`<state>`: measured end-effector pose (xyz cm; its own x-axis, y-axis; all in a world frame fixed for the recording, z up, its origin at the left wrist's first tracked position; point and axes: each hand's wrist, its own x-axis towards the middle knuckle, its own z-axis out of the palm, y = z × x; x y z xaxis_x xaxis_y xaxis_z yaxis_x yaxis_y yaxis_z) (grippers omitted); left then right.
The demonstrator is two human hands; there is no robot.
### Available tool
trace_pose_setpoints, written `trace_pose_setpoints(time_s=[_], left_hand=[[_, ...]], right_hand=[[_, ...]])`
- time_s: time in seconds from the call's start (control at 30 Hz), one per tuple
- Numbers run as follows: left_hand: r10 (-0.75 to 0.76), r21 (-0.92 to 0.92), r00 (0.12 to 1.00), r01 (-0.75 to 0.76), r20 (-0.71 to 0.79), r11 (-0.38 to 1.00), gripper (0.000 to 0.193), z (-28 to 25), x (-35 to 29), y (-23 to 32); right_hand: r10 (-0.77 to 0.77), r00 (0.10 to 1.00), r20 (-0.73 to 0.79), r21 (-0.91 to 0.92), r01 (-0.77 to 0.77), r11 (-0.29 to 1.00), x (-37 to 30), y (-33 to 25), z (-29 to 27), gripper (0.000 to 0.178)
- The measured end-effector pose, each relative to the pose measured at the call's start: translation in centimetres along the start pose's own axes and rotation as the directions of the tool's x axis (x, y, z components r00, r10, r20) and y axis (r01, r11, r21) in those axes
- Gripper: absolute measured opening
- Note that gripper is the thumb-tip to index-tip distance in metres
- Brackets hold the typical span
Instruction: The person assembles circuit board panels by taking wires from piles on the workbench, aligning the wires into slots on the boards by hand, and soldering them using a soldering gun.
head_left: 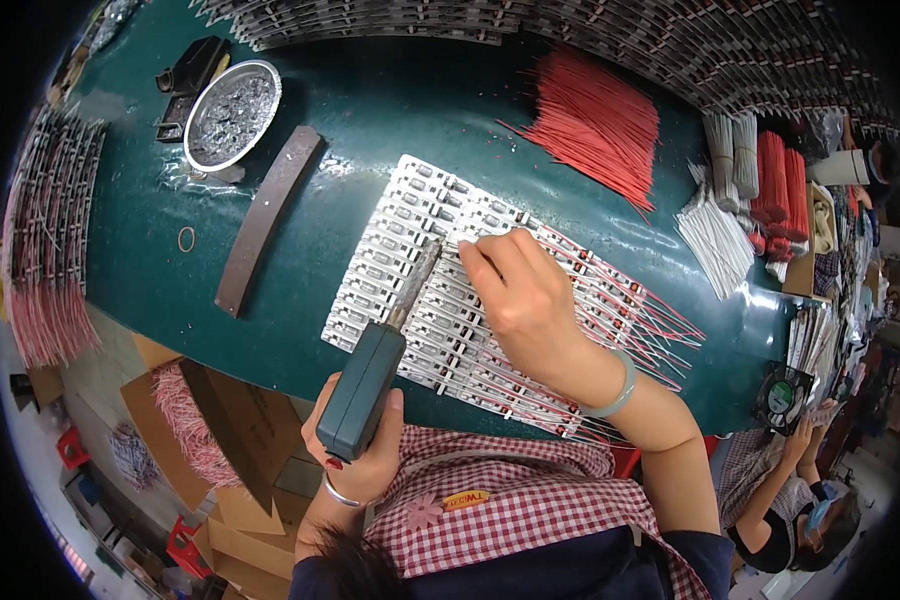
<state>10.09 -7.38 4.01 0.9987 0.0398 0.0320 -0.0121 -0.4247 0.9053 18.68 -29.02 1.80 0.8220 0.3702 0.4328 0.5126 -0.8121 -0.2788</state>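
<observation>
My left hand (378, 462) is closed round the dark green handle of a soldering gun (365, 385). The gun's silvery, crusted tip points up and away, over a white panel of small circuit boards (378, 265) lying slanted on the table. Close to the end of that tip, the thumb and forefinger of my right hand (530, 305) are pinched together at the panel. What they hold is too small and covered to make out. Red and white wires (660, 320) run from the panel's right part and stick out past its edge.
A metal bowl (272, 88) of silvery scraps stands at the far left, near a curved brown bar (268, 225). Red wires (600, 130) lie at the back, white wires (715, 245) at right. Wired boards (55, 220) are stacked left. A co-worker (825, 515) sits at right.
</observation>
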Motion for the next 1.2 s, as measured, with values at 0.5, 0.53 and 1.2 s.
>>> trace_pose_setpoints(time_s=[0.5,0.53,1.2], left_hand=[[-0.037,0.053,0.998,0.035,0.052,0.998,0.019,-0.5,0.2,0.7],[-0.062,0.057,0.997,0.059,0.039,0.997,0.02,-0.6,0.0,0.8],[0.04,0.02,0.999,-0.04,0.008,0.999,0.02,0.1,1.2,0.7]], right_hand=[[-0.002,1.0,0.003,-0.011,0.002,1.0,0.1,-0.2,0.3,0.035],[-0.001,1.0,0.002,-0.01,0.001,1.0,0.1,-0.2,0.3,0.035],[0.001,1.0,0.009,-0.013,-0.001,1.0,0.4,0.7,0.0,0.035]])
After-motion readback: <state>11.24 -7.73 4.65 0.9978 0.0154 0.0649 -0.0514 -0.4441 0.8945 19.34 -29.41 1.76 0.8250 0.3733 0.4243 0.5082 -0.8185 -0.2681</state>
